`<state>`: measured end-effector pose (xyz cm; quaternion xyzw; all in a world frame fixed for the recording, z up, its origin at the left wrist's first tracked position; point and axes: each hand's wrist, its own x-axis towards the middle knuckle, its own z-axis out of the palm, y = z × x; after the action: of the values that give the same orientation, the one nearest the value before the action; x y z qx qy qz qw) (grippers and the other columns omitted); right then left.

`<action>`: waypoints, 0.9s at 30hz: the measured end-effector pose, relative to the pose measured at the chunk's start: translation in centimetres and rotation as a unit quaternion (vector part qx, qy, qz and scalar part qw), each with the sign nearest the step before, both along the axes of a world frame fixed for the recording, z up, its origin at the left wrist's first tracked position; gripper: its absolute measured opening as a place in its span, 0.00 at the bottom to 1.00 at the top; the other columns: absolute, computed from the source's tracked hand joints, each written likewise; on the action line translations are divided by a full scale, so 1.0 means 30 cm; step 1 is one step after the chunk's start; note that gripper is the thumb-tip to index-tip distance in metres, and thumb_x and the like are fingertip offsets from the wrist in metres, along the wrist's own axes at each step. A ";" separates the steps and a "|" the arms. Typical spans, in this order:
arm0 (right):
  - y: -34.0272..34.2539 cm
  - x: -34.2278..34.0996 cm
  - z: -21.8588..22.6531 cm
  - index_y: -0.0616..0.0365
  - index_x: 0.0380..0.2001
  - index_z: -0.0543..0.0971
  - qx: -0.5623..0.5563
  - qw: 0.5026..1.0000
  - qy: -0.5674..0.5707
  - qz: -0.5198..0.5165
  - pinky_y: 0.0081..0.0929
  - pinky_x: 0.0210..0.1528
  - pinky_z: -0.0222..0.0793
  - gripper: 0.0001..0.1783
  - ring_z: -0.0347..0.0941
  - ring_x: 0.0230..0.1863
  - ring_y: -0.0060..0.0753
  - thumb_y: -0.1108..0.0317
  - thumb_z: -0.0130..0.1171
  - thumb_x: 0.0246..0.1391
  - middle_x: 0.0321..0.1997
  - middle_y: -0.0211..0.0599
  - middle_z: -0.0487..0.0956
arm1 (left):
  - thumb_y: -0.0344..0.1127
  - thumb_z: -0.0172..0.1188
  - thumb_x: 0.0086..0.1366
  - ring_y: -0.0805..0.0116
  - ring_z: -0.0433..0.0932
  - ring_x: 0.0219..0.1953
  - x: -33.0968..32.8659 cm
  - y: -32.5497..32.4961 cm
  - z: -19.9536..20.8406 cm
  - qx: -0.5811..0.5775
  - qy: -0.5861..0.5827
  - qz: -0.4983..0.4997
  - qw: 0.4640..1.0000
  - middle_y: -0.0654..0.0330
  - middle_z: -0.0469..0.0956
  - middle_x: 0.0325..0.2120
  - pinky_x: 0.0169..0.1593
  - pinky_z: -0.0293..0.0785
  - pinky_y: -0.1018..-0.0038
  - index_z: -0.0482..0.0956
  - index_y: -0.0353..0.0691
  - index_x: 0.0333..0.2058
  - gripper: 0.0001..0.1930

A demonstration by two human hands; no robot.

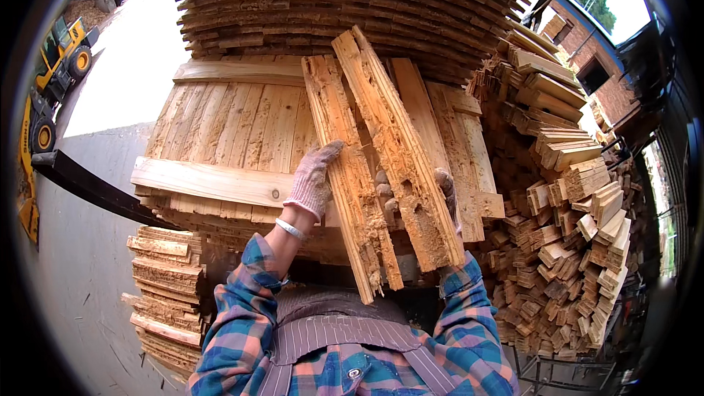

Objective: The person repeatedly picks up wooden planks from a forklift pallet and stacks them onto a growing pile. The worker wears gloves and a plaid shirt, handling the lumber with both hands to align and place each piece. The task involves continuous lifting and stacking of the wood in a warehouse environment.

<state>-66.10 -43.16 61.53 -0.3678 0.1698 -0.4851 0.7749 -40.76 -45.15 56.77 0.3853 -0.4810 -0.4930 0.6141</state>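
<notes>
Two rough, pitted wooden boards are raised side by side above a board stack. My left hand (pixel 312 176), in a pale knitted glove, grips the left board (pixel 343 128) by its outer edge, thumb on its face. The right board (pixel 396 143) leans a little to the left at its far end and is held in my right hand (pixel 446 189), also gloved and mostly hidden behind the wood. Some gloved fingertips show in the gap between the two boards. Both boards have broken, crumbly faces and ragged near ends. Under them lies a layer of planks (pixel 227 125) with crosswise strips.
A tall stack of dark-edged boards (pixel 330 7) rises behind. Short offcuts (pixel 565 227) are heaped on the right, and a smaller board pile (pixel 167 279) stands at the left. A dark metal bar (pixel 99 185) juts leftward. A yellow loader (pixel 55 73) is farther off at the left.
</notes>
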 end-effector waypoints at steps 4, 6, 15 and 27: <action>0.052 0.137 -0.072 0.67 0.53 0.72 0.032 0.994 -0.106 0.000 0.26 0.48 0.74 0.30 0.76 0.45 0.39 0.56 0.61 0.54 0.48 0.46 0.78 | 0.20 0.45 0.66 0.68 0.71 0.56 0.118 0.024 -0.020 0.088 -0.054 0.033 0.994 0.55 0.70 0.56 0.60 0.69 0.75 0.67 0.34 0.58 0.21; 0.069 0.175 -0.074 0.67 0.53 0.73 0.018 0.994 -0.103 0.004 0.26 0.47 0.74 0.29 0.76 0.44 0.36 0.57 0.61 0.54 0.47 0.44 0.78 | 0.22 0.43 0.67 0.68 0.69 0.59 0.149 0.043 -0.023 0.034 -0.155 0.050 0.986 0.55 0.68 0.58 0.62 0.66 0.75 0.65 0.34 0.59 0.21; -0.010 0.405 0.203 0.70 0.52 0.74 -0.245 0.774 0.584 -0.027 0.23 0.47 0.72 0.23 0.77 0.41 0.28 0.64 0.53 0.58 0.42 0.43 0.82 | 0.40 0.46 0.72 0.67 0.74 0.54 0.249 0.149 0.062 0.120 0.297 0.099 0.942 0.54 0.75 0.53 0.55 0.74 0.74 0.70 0.31 0.56 0.21; 0.341 0.810 0.167 0.61 0.45 0.74 -0.005 0.880 0.396 0.263 0.23 0.37 0.71 0.22 0.72 0.35 0.20 0.66 0.68 0.47 0.35 0.28 0.76 | 0.61 0.50 0.66 0.64 0.68 0.59 0.725 0.484 0.192 -0.017 0.123 0.311 0.942 0.49 0.67 0.58 0.59 0.67 0.71 0.55 0.33 0.65 0.41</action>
<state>-41.81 -32.92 66.54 -0.5644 0.3569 -0.0780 0.7403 -19.01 -30.63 62.54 0.4416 -0.2657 -0.3129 0.7978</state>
